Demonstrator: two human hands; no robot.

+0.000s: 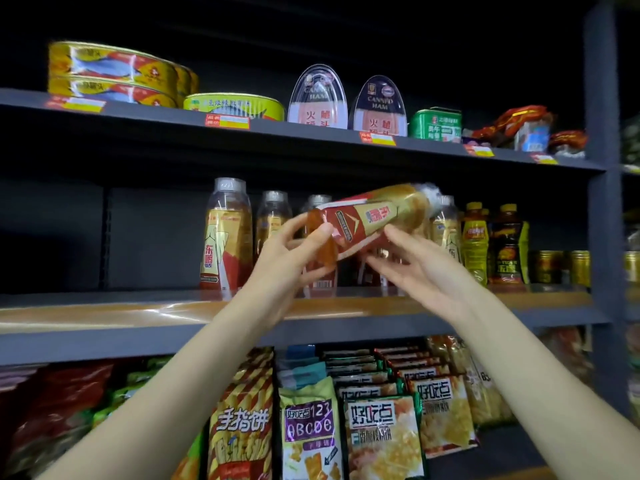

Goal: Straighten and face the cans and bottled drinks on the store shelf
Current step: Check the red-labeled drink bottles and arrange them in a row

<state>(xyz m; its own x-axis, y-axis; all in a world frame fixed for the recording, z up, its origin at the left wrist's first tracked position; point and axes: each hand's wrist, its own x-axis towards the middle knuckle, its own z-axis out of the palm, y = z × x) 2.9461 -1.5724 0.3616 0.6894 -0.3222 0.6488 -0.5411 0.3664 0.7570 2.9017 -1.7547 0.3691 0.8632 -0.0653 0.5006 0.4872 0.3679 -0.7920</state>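
Head camera faces the shelving (311,308) close up, tilted slightly upward.

A red-and-gold energy drink bottle (367,220) is held nearly horizontal above the middle shelf (104,313), its base gripped by the left hand's fingers (298,237), its silver cap angled up beyond the right fingertips (391,233). Matching bottles (227,233) are stood upright behind.
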